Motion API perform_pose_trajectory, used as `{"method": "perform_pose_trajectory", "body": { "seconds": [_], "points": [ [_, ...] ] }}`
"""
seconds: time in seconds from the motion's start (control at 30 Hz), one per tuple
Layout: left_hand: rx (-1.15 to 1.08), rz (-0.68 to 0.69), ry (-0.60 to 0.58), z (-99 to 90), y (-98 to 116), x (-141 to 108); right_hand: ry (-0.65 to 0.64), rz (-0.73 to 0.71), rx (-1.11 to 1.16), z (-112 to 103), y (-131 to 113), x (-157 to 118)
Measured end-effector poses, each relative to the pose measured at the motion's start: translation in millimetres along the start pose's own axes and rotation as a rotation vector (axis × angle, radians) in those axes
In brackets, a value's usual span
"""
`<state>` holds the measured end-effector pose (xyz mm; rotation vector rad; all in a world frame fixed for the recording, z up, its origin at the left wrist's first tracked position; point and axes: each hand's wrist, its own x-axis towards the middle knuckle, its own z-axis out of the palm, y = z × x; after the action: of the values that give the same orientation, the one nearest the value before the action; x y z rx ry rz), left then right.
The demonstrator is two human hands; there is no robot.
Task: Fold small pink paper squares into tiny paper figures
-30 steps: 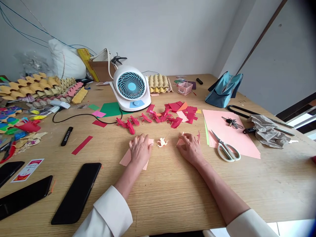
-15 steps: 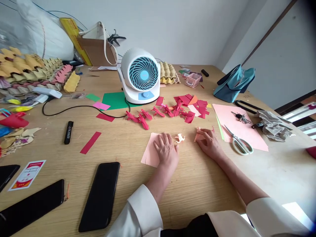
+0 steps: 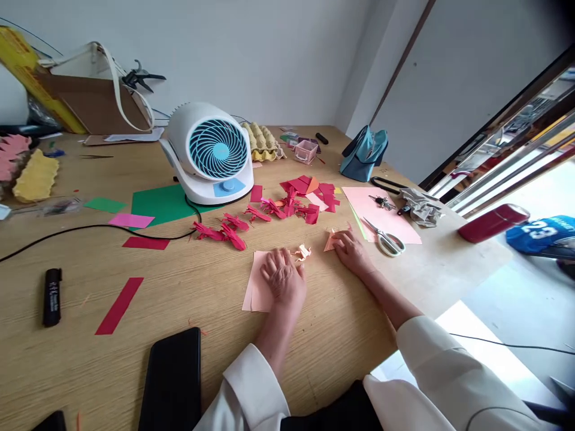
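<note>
My left hand (image 3: 283, 278) lies flat, fingers a little apart, on a small stack of pale pink paper sheets (image 3: 257, 290). Just right of its fingertips is a small folded peach paper figure (image 3: 303, 252). Farther right, my right hand (image 3: 352, 251) rests on the table with its fingertips over a folded salmon paper piece (image 3: 330, 240); the fingers partly cover it, and whether they pinch it is unclear. Beyond both hands runs a row of folded red paper figures (image 3: 233, 236), ending near a pile of red paper pieces (image 3: 309, 190).
A white fan (image 3: 215, 152) stands behind the red figures. Scissors (image 3: 387, 239) and keys lie on pink sheets (image 3: 359, 200) at the right. A black phone (image 3: 173, 383) and a marker (image 3: 53, 297) lie left. A red bottle (image 3: 494, 222) is at the right edge.
The view has turned to the right, so things on the table appear farther left and the red bottle shows fully. Both hands stay at the same papers.
</note>
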<state>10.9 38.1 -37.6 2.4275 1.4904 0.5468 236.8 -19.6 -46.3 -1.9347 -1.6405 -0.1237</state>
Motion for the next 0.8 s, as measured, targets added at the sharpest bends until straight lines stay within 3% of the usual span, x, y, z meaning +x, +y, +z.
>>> {"method": "perform_pose_trajectory", "body": {
  "seconds": [0.23, 0.57, 0.7, 0.8],
  "points": [
    [0.125, -0.012, 0.011, -6.3, -5.6, -1.6, 0.020, -0.006, 0.049, -2.2, 2.7, -2.8],
    [0.424, -0.283, 0.206, -22.9, -36.1, -12.2, -0.020, -0.137, 0.347, -15.7, 14.5, 20.0],
    [0.419, -0.172, 0.258, -23.7, -36.8, -15.6, 0.005, 0.063, 0.557, -11.7, 26.0, 15.9],
    [0.404, -0.181, 0.283, -22.6, -35.8, -12.4, 0.062, 0.162, 0.731, -9.7, 34.2, 14.5]
  ]
}}
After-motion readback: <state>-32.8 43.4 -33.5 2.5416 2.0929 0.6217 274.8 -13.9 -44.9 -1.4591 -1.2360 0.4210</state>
